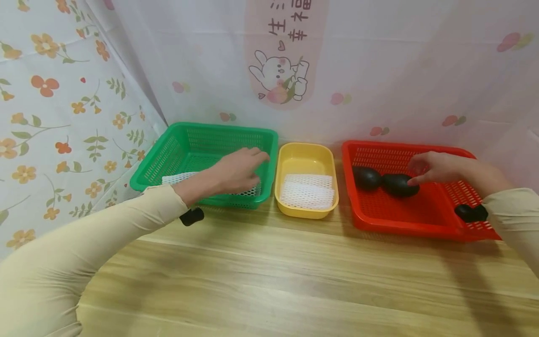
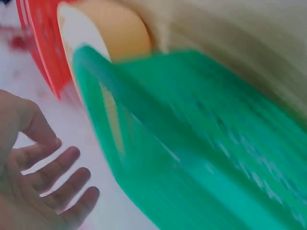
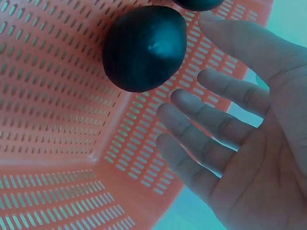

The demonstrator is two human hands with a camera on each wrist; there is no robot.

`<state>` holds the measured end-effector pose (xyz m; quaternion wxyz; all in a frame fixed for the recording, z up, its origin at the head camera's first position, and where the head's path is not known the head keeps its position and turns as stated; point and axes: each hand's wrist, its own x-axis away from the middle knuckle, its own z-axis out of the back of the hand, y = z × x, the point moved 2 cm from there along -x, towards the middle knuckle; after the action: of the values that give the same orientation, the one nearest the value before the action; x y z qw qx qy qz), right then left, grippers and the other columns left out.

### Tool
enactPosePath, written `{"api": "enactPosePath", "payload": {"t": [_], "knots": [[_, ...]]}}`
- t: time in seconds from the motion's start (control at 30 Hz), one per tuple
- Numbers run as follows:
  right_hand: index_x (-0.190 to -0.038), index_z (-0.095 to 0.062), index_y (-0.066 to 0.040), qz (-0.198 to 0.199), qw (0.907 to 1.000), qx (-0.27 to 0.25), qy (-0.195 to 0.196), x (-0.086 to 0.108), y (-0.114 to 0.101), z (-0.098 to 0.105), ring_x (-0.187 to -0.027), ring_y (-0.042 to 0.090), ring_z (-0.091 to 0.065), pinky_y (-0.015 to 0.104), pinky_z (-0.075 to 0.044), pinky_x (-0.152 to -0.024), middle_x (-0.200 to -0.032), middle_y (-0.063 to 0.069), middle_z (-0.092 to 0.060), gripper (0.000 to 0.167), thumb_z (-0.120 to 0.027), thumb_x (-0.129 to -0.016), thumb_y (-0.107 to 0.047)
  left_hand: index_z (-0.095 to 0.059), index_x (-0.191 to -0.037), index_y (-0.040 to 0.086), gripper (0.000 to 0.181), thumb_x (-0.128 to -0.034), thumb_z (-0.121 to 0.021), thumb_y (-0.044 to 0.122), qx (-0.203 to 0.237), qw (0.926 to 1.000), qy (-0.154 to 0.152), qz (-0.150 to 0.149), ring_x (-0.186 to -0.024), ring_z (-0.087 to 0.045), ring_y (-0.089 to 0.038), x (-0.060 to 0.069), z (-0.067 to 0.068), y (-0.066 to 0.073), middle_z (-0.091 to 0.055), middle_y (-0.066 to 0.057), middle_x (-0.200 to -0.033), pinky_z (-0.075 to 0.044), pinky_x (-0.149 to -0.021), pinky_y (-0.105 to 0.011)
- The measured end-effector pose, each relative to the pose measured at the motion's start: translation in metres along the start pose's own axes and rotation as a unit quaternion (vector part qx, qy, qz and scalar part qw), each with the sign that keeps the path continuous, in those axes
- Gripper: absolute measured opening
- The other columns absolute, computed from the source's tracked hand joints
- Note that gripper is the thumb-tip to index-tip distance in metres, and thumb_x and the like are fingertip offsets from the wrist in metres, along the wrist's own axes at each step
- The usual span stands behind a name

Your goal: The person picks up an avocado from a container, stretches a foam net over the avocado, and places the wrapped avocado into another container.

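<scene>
Hovering over dark fruit [image 1: 401, 186], gripping nothing

Stretching across a wooden table [image 1: 294, 290] in pale sleeves [image 1: 118, 229], holding nothing in either hand. Hanging the left hand [image 1: 243, 171] above the right side of a green basket [image 1: 210, 140], bending its fingers loosely, clasping only air. Poising the right hand [image 1: 438, 166] over a red basket [image 1: 404, 227], spreading its fingers in a soft curve beside the dark fruit, perhaps brushing it with the thumb; not telling for certain from these views.

Likely courting a slip here: possibly sending the fruit rolling by pinching skin so smooth and rounded with fingertips alone. Perhaps also jostling the other fruit [image 1: 366, 179], sitting end to end with the first, touching or nearly so. At left, possibly bumping the green basket's near rim with the low-slung wrist camera [image 1: 191, 216].

Holding white netting [image 1: 178, 177] in the green basket, partly masking it with the left arm [image 1: 198, 187] and so leaving the remaining contents unclear. Bunching folded netting [image 1: 307, 196] toward the near end of the yellow tray [image 1: 309, 161] at center. Bearing both fruits inside the red basket, with one by the left wall and one nearer the middle. Backing everything with a pale cloth [image 1: 379, 70] printed with a rabbit [image 1: 278, 77].
</scene>
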<state>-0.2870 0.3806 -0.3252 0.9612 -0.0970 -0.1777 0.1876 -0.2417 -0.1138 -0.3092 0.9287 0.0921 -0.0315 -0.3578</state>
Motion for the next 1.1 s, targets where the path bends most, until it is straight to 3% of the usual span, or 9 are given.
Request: {"api": "enactPosePath", "payload": {"t": [0.17,0.33,0.6,1.1], "knots": [[-0.125,-0.059,0.01,0.003,0.9999,-0.012,-0.009,-0.005,-0.001,-0.001,-0.1,0.036,-0.059,0.051,-0.053,-0.081,-0.109,0.015,-0.065,0.062,-0.084,-0.085,-0.03,-0.061,-0.132,0.004,0.036,-0.0984,-0.064,0.015,-0.007,0.9961,-0.005,-0.088,-0.108,-0.061,-0.026,-0.012,-0.017,0.039,-0.062,-0.011,-0.125,-0.05,-0.089,-0.036],[-0.126,-0.057,0.011,-0.004,0.9998,-0.011,-0.014,-0.01,0.0,-0.003,-0.099,0.036,-0.059,0.053,-0.052,-0.082,-0.108,0.016,-0.064,0.066,-0.084,-0.084,-0.033,-0.063,-0.131,0.006,0.036,-0.0988,-0.069,0.022,-0.021,0.9906,-0.051,-0.126,-0.105,-0.063,-0.024,-0.021,-0.036,0.059,-0.064,-0.009,-0.123,-0.051,-0.089,-0.034],[-0.126,-0.055,0.012,-0.008,0.9996,-0.018,-0.021,-0.013,0.001,-0.008,-0.102,0.043,-0.059,0.057,-0.051,-0.082,-0.11,0.023,-0.063,0.068,-0.084,-0.084,-0.032,-0.068,-0.124,0.009,0.027,-0.0988,-0.069,0.017,-0.035,0.9893,-0.11,-0.089,-0.102,-0.066,-0.018,-0.024,-0.055,0.063,-0.069,-0.003,-0.116,-0.053,-0.085,-0.033],[-0.127,-0.058,0.011,-0.034,0.9968,-0.038,-0.062,-0.025,0.011,-0.021,-0.095,0.037,-0.06,0.061,-0.049,-0.085,-0.105,0.017,-0.066,0.073,-0.086,-0.08,-0.037,-0.073,-0.12,0.015,0.021,-0.0999,-0.066,0.014,-0.061,0.991,-0.098,-0.067,-0.093,-0.066,-0.015,-0.031,-0.071,0.062,-0.072,0.001,-0.112,-0.053,-0.074,-0.029]]}}
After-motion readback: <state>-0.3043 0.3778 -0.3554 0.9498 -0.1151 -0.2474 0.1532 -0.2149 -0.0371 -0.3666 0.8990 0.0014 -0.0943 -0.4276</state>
